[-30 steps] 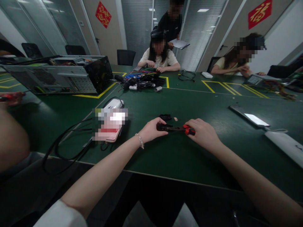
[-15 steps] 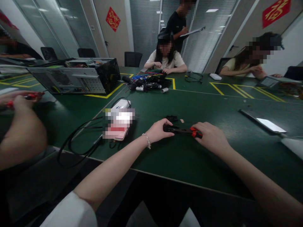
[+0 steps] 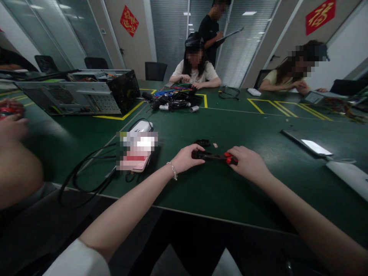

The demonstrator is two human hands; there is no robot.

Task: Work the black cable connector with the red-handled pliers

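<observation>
1. At the near middle of the green table (image 3: 218, 191), both your hands meet over one tool, well inside the table's front edge.
2. Your right hand (image 3: 247, 164) is closed around the red grip of a red-handled tool (image 3: 221, 156). The dark shaft lies nearly level, just above the table, and points left toward your other hand. What kind of tool it is cannot be told.
3. Your left hand (image 3: 185, 158) is curled shut, thumb and fingers pinching a black piece (image 3: 196, 154) at the tool's tip. Tip and piece touch, but how they join is hidden by your fingers.
4. A beaded bracelet (image 3: 172, 171) sits on your left wrist.
5. Just beyond the tool, a second small black part (image 3: 202, 142) lies on the table, with a tiny tan bit (image 3: 215, 145) beside it on the right. Both are apart from your hands.
6. Left of your left hand is a flat pink-and-white device (image 3: 136, 153), blurred out, with a white box (image 3: 140, 126) behind it and a black cable (image 3: 86, 174) looping toward the table edge.
7. Far left is an open computer case (image 3: 77, 94) lying on its side. A co-worker's hand (image 3: 11, 128) is blurred at the frame edge, next to something red.
8. Mid-table, far side, is a heap of dark tools and wires (image 3: 172, 101) in front of a seated person.
9. To your right, well apart, lies a flat dark slab (image 3: 304, 142) with a bright reflection on it.
</observation>
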